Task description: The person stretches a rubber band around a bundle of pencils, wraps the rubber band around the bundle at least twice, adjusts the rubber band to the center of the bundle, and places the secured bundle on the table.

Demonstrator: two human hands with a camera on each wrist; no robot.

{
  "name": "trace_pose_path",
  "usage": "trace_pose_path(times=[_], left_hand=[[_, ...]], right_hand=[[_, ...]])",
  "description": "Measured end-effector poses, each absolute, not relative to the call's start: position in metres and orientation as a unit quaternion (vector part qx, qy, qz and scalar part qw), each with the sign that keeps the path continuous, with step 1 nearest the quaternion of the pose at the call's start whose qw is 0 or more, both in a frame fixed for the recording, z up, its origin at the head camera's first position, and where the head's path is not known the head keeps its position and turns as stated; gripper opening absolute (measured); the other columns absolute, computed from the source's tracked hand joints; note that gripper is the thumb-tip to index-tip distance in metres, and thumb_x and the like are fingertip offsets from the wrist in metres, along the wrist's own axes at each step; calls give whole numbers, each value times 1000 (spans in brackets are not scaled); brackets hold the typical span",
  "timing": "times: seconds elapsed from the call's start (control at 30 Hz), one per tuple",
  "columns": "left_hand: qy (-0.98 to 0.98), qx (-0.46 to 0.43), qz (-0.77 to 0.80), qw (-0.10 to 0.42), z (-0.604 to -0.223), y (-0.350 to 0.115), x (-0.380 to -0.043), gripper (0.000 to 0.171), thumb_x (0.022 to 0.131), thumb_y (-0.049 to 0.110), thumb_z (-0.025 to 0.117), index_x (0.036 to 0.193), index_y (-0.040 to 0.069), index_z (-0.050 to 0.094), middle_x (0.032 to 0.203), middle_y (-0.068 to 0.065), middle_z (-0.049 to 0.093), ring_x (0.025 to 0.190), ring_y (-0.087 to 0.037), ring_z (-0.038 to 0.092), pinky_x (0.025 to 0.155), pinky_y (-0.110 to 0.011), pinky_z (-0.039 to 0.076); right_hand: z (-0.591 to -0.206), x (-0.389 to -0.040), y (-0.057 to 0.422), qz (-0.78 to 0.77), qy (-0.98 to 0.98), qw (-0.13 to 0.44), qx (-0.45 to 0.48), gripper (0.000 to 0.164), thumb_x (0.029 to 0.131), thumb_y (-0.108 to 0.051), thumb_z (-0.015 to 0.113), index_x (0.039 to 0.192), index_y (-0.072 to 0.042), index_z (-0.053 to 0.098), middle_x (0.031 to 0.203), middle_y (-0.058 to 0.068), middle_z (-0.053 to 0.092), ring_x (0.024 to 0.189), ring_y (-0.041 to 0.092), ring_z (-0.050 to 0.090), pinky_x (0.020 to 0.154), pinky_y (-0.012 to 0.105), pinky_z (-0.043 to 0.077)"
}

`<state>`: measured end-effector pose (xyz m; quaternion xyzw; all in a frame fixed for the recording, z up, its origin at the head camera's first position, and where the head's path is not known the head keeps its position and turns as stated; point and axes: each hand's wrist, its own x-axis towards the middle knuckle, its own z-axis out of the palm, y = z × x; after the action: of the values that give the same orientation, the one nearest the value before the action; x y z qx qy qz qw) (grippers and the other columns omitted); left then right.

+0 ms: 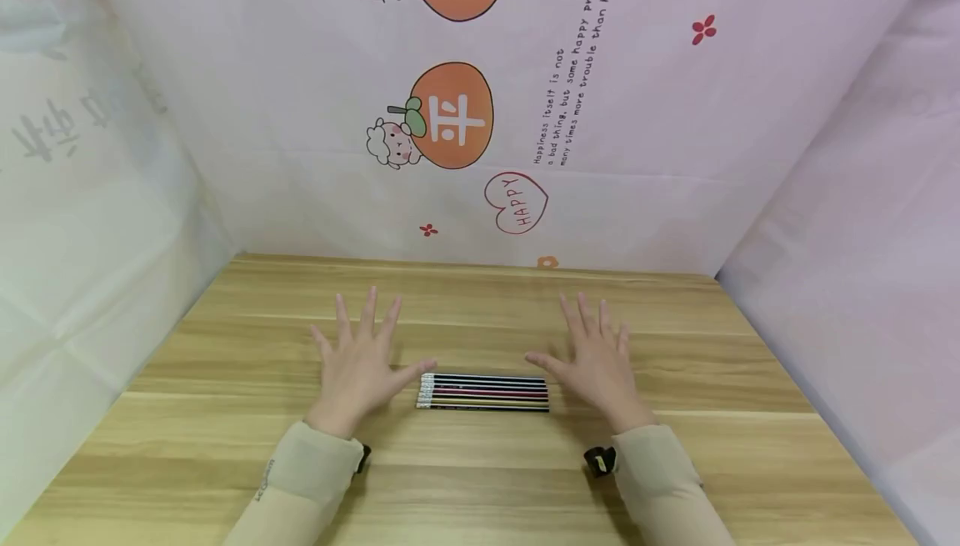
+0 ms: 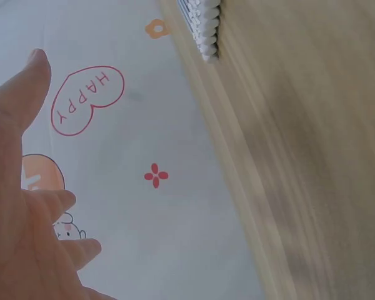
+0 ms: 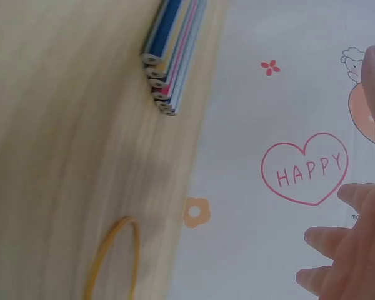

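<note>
Several striped unsharpened pencils lie side by side in a flat row on the wooden table. Their pale capped ends point left, while the flat cut ends face right. My left hand is held beside the capped ends, fingers spread wide and thumb toward the pencils. On the other side, my right hand has its fingers extended and its thumb toward the cut ends. Neither hand holds anything. A thin yellow loop, like a rubber band, shows low in the right wrist view.
Behind the wooden table hangs a white printed cloth with a heart, flowers and orange fruit drawings. More pale cloth covers the left side and the right side. Each wrist wears a black strap beside a rolled beige sleeve.
</note>
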<state>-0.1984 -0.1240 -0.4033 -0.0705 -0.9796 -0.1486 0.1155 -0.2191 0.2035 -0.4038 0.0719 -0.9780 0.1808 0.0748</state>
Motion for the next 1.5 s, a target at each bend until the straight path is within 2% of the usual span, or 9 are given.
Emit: trace_pose_path(times=[0.17, 0.3, 0.4, 0.53, 0.77, 0.87, 1.03, 1.3, 1.5], left_hand=[[-979, -68, -164, 98, -398, -124, -200, 108, 78, 87, 47, 160, 27, 11, 167, -10, 0, 147, -52, -13, 106, -85, -5], [-979, -62, -182, 75, -396, -123, -202, 111, 75, 93, 37, 160, 31, 5, 168, -7, -4, 148, -50, -13, 108, -84, -1], [-975, -63, -205, 59, -394, -123, -202, 109, 78, 89, 43, 160, 32, 2, 168, -7, 0, 150, -49, -6, 112, -81, 5], [-964, -78, -248, 48, -392, -123, -202, 105, 83, 76, 55, 161, 26, 5, 167, -12, 12, 149, -49, 13, 118, -72, 16], [-935, -85, -343, -9, -394, -125, -202, 106, 82, 76, 58, 160, 30, 4, 166, -12, 16, 149, -44, 21, 114, -73, 27], [-923, -88, -374, -25, -396, -124, -203, 106, 82, 74, 61, 160, 29, 6, 164, -13, 24, 145, -44, 31, 111, -71, 33], [-899, -87, -426, -54, -400, -121, -203, 105, 82, 63, 70, 160, 26, 10, 156, -15, 38, 127, -40, 55, 103, -63, 48], [-881, -84, -457, -89, -407, -121, -203, 107, 80, 58, 75, 160, 29, 11, 152, -16, 43, 120, -32, 61, 97, -57, 54], [-875, -92, -467, -91, -412, -119, -205, 108, 79, 56, 78, 160, 30, 12, 150, -15, 45, 115, -29, 63, 94, -51, 56]], right_hand=[[-395, -220, 205, 229, -968, 66, 78, 103, 85, -70, 60, 161, -26, 4, 167, 10, 4, 153, 41, -7, 121, 68, -7], [-389, -220, 207, 290, -952, 52, 79, 99, 87, -67, 60, 160, -27, 6, 167, 8, 6, 153, 40, -3, 118, 74, 5], [-387, -219, 209, 344, -936, 32, 72, 94, 90, -63, 60, 160, -33, 5, 167, 10, 4, 153, 41, -1, 113, 79, 11], [-385, -217, 209, 392, -917, 8, 69, 86, 94, -57, 58, 159, -38, 4, 167, 14, 5, 152, 45, 5, 114, 78, 14], [-387, -216, 210, 472, -875, -17, 102, 77, 101, -44, 54, 160, -16, 13, 163, 16, 23, 150, 40, 21, 123, 58, 22], [-391, -217, 209, 496, -862, -32, 101, 74, 101, -42, 54, 159, -13, 17, 160, 19, 29, 147, 42, 28, 121, 59, 27], [-400, -218, 207, 514, -851, -54, 91, 71, 101, -41, 56, 158, -13, 23, 155, 19, 40, 141, 41, 40, 116, 60, 36], [-410, -217, 202, 515, -849, -67, 97, 67, 100, -36, 59, 155, -9, 31, 148, 22, 48, 134, 40, 49, 108, 53, 49], [-415, -215, 201, 505, -853, -78, 101, 67, 98, -34, 62, 152, -5, 34, 144, 22, 51, 130, 40, 52, 106, 52, 50]])
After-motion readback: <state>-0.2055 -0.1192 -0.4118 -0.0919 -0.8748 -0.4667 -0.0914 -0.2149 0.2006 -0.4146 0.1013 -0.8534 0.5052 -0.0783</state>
